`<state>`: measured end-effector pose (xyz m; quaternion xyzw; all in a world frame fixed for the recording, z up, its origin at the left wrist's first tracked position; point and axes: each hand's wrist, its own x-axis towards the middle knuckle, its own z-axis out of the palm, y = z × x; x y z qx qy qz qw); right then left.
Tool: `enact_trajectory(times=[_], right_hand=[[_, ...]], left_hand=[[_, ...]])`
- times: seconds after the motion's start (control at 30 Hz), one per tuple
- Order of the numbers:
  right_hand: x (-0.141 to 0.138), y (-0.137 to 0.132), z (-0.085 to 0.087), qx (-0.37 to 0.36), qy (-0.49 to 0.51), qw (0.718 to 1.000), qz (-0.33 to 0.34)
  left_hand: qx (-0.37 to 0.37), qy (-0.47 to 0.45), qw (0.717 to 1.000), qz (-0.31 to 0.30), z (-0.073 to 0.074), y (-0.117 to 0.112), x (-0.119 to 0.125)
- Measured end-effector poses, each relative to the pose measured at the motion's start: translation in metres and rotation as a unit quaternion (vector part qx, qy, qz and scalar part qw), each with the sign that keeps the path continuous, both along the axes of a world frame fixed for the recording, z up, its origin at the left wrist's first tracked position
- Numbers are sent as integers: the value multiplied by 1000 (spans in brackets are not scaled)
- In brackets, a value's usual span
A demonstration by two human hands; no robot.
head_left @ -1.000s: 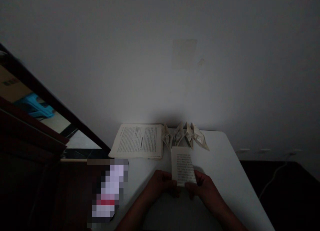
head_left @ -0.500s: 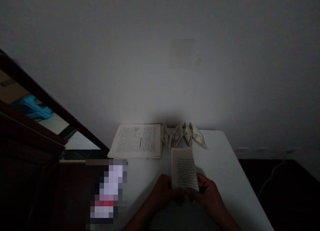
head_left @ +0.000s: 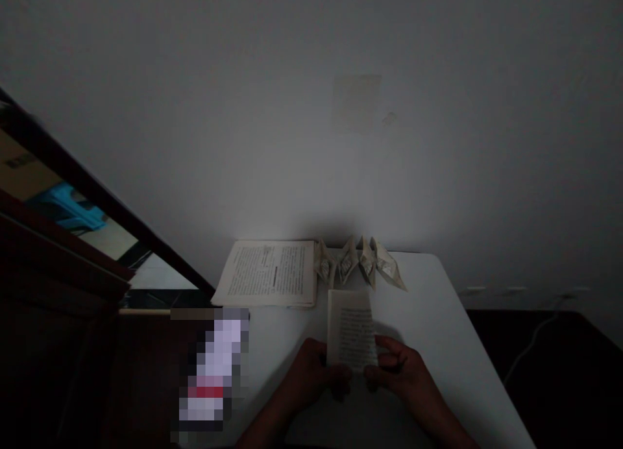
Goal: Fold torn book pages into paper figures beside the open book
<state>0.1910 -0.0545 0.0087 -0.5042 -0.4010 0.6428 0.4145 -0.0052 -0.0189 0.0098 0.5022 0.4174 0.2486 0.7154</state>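
A narrow folded sheet of printed paper (head_left: 351,329) stands lengthwise over the white table (head_left: 438,345), held at its near end by both hands. My left hand (head_left: 316,374) pinches the lower left edge, fingers curled closed. My right hand (head_left: 402,371) grips the lower right edge, fingers bent around it. Beyond the sheet, several small folded paper figures (head_left: 360,262) stand in a row against the wall. The room is dim, so fine detail of the folds is hard to make out.
An open book of printed pages (head_left: 267,274) lies at the table's far left. A blurred white and red object (head_left: 211,371) sits at the left edge. Dark wooden furniture (head_left: 58,287) fills the left side. The table's right edge drops to a dark floor with a cable (head_left: 528,345).
The folded sheet has shifted slightly left and straightened in my hands. Both hands stayed at its near end, with small finger movements.
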Motion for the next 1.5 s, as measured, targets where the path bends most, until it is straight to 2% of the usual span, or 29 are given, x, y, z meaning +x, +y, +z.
enact_trajectory(times=[0.3,0.43,0.6,0.7,0.83,0.97,1.1,1.2,1.4,1.5], right_hand=[[-2,-2,-1,-22,0,999,-32],[-4,-5,4,-22,-5,999,-24],[-7,-10,10,2,-45,998,-46],[-8,-8,10,4,-27,998,-56],[-11,-1,6,11,0,998,-63],[-13,5,-5,30,-5,997,-69],[-10,8,-12,59,-56,996,-43],[-7,7,-13,64,-80,994,-22],[-10,5,-11,85,-82,991,-56],[-14,8,-10,97,-60,991,-64]], left_hand=[[8,30,999,6,10,2,2],[12,39,999,5,15,0,0],[37,47,998,-1,21,0,-2],[44,38,998,18,17,0,1],[48,0,996,79,5,-4,8],[76,29,989,127,3,-6,13],[111,49,985,122,9,-1,12],[111,48,986,113,9,5,11],[99,11,990,104,-2,4,18],[115,-1,988,99,-3,2,23]])
